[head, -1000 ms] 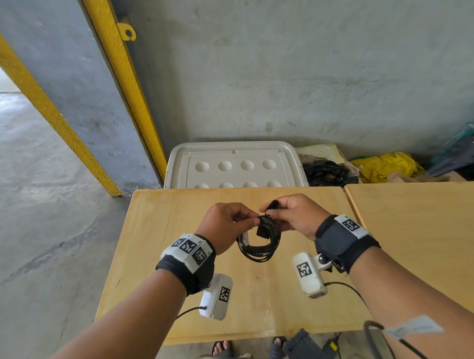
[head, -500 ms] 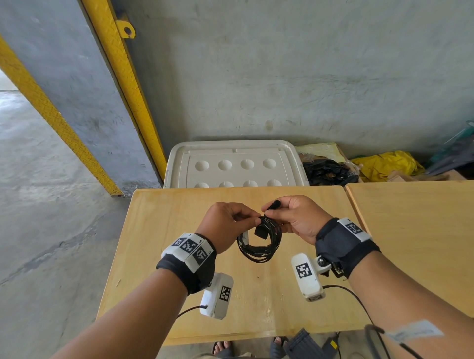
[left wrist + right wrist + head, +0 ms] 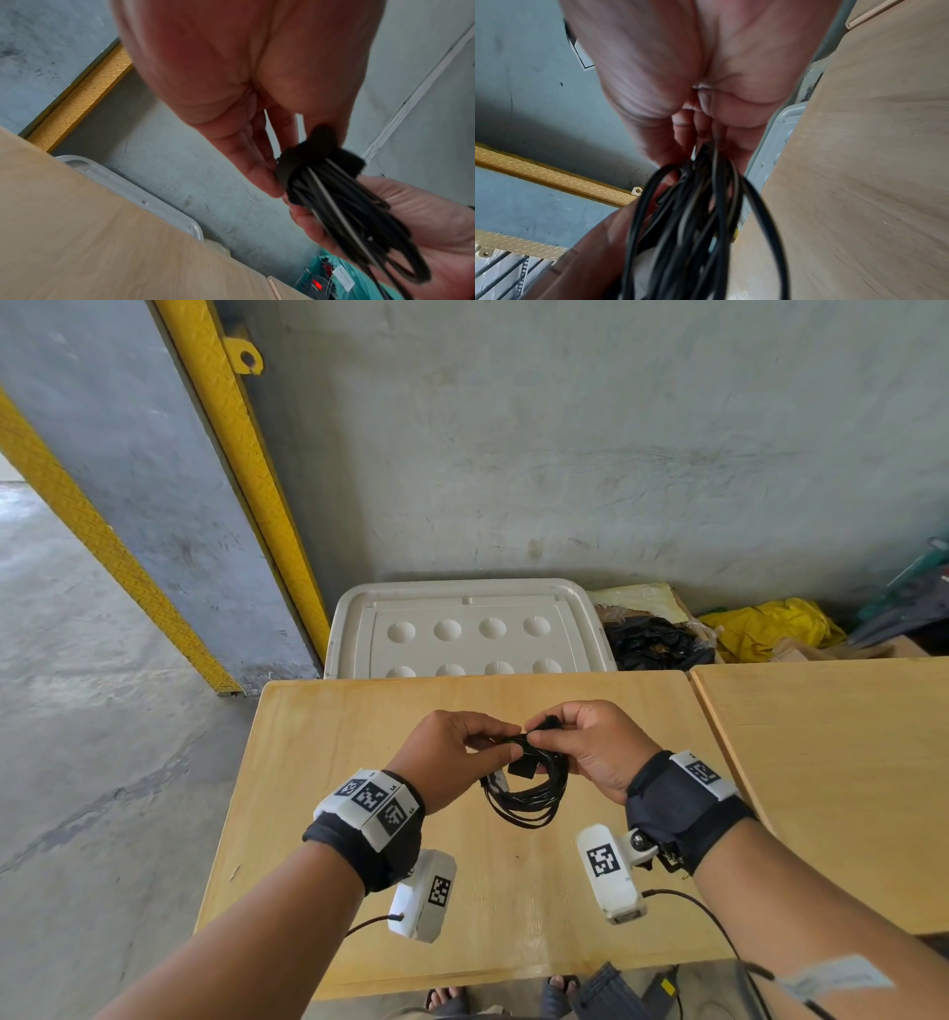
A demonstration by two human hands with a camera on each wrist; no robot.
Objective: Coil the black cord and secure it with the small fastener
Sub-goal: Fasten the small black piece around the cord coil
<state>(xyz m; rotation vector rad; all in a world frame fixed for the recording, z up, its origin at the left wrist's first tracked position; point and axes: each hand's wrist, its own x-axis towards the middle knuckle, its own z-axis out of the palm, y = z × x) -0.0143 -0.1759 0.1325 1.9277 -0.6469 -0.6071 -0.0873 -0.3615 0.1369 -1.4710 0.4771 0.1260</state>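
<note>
both hands hold the coiled black cord (image 3: 529,793) above the table (image 3: 328,762), left hand (image 3: 452,757) pinching its top loops together so right hand (image 3: 590,747) can pinch the small fastener (image 3: 318,156) around them.

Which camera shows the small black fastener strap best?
The left wrist view: the strap wraps the cord bundle's top, close up. The head view shows a small dark tab; the right wrist view shows mostly cord loops.

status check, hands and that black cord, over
Left hand and right hand both pinching top of coiled black cord, held above the table. Fastener strap round the bundle, closure not visible. Nothing in the way.
</note>
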